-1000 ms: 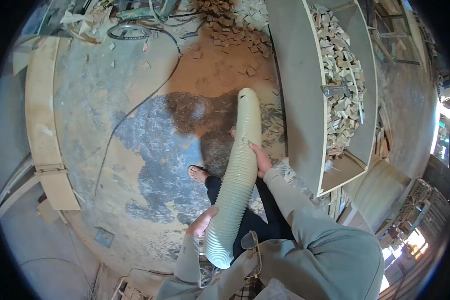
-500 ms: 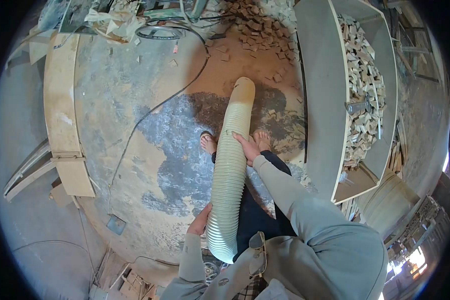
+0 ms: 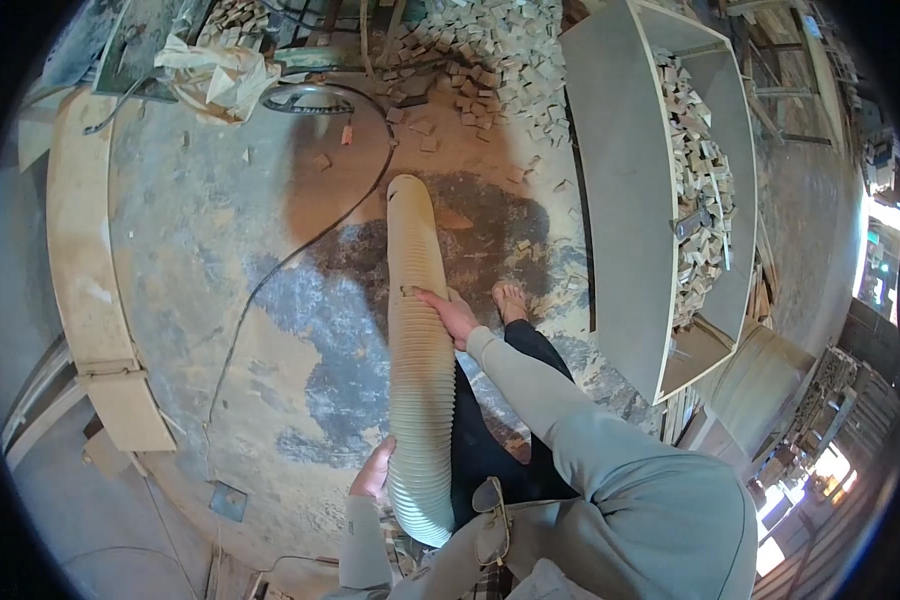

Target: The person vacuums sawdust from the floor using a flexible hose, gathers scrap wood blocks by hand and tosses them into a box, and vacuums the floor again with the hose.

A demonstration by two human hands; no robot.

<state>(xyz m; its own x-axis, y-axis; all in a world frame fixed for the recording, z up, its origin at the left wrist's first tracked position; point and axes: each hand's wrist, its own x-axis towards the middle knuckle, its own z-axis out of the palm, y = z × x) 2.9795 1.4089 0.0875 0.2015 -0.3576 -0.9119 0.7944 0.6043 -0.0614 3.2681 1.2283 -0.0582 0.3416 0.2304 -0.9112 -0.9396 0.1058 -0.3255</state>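
Note:
A wide, ribbed, cream-coloured flexible hose (image 3: 420, 350) runs from beside my body out over the floor. Its far end sits near the edge of the reddish sawdust (image 3: 340, 170). My right hand (image 3: 454, 318) grips the hose along its right side, roughly midway, fingers partly hidden around it. Lower down, my left hand (image 3: 374, 472) presses against the hose's left side near my body, its fingers curled behind the hose and mostly out of sight.
A black cable (image 3: 270, 275) snakes across the floor to my left. Wood offcuts (image 3: 525, 60) are heaped ahead. A tall grey wooden bin (image 3: 620, 190) full of small wood blocks (image 3: 698, 170) stands on my right. Long boards (image 3: 80, 260) lie at the left.
The hose's far end has swung left and slightly nearer, with both hands still on it. My view has shifted, and my left foot is now hidden by the hose.

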